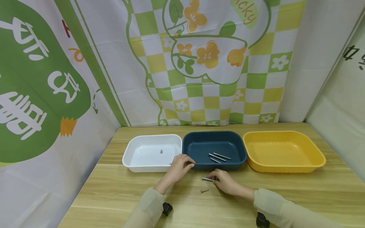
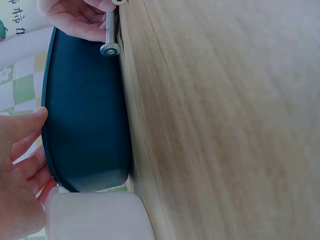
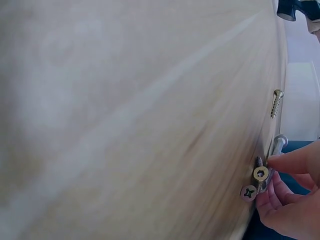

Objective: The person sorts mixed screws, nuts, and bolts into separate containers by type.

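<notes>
My right hand [image 1: 225, 182] pinches a long silver bolt [image 1: 207, 179] between thumb and fingers, just in front of the dark blue tray [image 1: 212, 166]. In the right wrist view, a brass hex-socket screw [image 3: 260, 173] and a cross-head screw [image 3: 248, 192] lie close by its fingertips; the head view hides them behind the hand. A short brass screw [image 1: 204, 191] lies on the table nearer to me. My left hand [image 1: 178, 166] rests at the blue tray's front left rim, its fingertips touching the edge and its fingers loosely bent. Several long screws [image 1: 219, 156] lie inside that tray.
A white tray [image 1: 152, 168] stands left of the blue one, with a small metal piece [image 1: 161, 151] inside. To the right sits a yellow tray [image 1: 285, 168]. The wooden table [image 1: 114, 196] meets a patterned cloth [image 1: 199, 95] behind the trays.
</notes>
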Demonstrator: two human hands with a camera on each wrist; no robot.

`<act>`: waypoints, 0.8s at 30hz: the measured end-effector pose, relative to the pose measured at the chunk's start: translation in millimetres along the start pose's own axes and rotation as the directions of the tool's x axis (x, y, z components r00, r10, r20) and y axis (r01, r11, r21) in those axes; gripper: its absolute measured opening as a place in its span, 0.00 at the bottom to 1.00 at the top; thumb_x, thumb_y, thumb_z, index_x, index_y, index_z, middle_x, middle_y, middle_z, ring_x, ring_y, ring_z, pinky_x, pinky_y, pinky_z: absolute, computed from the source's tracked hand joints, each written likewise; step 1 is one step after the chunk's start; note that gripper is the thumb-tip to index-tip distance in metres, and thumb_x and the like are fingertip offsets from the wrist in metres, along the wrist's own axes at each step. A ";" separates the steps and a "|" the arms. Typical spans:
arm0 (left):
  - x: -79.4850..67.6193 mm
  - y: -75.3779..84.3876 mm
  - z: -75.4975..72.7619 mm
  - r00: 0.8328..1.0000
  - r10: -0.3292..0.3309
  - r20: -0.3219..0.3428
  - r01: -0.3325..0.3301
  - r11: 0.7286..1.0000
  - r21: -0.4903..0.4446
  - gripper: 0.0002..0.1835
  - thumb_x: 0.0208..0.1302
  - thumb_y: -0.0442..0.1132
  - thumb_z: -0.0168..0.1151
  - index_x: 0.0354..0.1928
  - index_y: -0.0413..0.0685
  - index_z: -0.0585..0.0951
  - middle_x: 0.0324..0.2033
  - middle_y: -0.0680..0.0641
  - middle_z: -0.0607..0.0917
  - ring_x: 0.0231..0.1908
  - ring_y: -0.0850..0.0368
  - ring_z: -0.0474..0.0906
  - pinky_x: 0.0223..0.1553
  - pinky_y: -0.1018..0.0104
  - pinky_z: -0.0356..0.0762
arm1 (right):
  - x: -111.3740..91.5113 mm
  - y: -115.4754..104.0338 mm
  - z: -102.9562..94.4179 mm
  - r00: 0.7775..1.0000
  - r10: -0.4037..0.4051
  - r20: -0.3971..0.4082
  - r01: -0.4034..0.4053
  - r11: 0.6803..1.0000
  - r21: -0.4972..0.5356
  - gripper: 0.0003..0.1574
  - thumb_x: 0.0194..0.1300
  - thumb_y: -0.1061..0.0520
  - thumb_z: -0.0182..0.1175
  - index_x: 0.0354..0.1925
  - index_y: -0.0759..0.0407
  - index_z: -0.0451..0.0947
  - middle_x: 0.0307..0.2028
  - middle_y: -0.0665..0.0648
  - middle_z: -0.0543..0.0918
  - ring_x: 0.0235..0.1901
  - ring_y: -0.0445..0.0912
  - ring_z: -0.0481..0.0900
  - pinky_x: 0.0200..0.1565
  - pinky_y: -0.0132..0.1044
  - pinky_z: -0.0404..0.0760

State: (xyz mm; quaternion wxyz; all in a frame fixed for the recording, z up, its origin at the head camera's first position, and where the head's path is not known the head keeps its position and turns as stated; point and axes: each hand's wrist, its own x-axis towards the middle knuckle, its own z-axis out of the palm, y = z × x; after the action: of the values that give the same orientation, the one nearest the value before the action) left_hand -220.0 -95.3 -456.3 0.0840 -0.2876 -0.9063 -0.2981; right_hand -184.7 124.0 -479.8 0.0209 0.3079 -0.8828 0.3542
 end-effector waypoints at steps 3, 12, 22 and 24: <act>-0.4 0.2 -0.2 1.000 -0.002 0.000 0.002 1.000 0.000 0.05 0.60 0.37 0.59 0.36 0.46 0.82 0.34 0.49 0.82 0.41 0.53 0.74 0.51 0.54 0.65 | -0.2 -1.5 -0.8 1.000 0.008 0.007 -0.008 1.000 0.010 0.13 0.48 0.75 0.58 0.34 0.66 0.81 0.24 0.50 0.74 0.25 0.38 0.69 0.28 0.28 0.69; -0.1 0.2 0.0 1.000 -0.005 0.004 0.005 1.000 0.008 0.06 0.60 0.38 0.59 0.36 0.46 0.82 0.34 0.49 0.82 0.40 0.54 0.74 0.51 0.54 0.65 | 0.3 -4.4 -6.2 1.000 -0.017 0.003 0.017 0.999 0.030 0.13 0.48 0.74 0.58 0.34 0.67 0.81 0.24 0.50 0.74 0.25 0.37 0.69 0.28 0.28 0.69; -0.1 0.0 0.1 1.000 -0.006 0.007 0.006 1.000 0.005 0.06 0.61 0.38 0.59 0.37 0.45 0.82 0.35 0.49 0.82 0.40 0.54 0.73 0.51 0.54 0.65 | 0.5 -4.5 -13.8 0.999 -0.004 0.048 0.002 0.999 0.048 0.13 0.50 0.73 0.59 0.36 0.65 0.81 0.25 0.50 0.75 0.26 0.35 0.69 0.28 0.28 0.71; 0.0 -0.2 0.2 1.000 -0.006 0.006 0.006 1.000 0.005 0.06 0.61 0.38 0.59 0.37 0.45 0.82 0.35 0.49 0.82 0.40 0.54 0.73 0.51 0.54 0.65 | 0.1 -5.3 -15.7 0.998 0.000 0.057 -0.003 0.998 0.057 0.13 0.51 0.73 0.59 0.37 0.65 0.81 0.26 0.50 0.75 0.26 0.34 0.69 0.28 0.27 0.71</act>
State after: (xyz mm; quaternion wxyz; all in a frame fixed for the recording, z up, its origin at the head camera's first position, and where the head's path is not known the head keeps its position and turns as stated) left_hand -220.1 -95.3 -456.5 0.0810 -0.2856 -0.9081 -0.2952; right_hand -184.7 131.0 -464.7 -0.0135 0.3179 -0.8728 0.3701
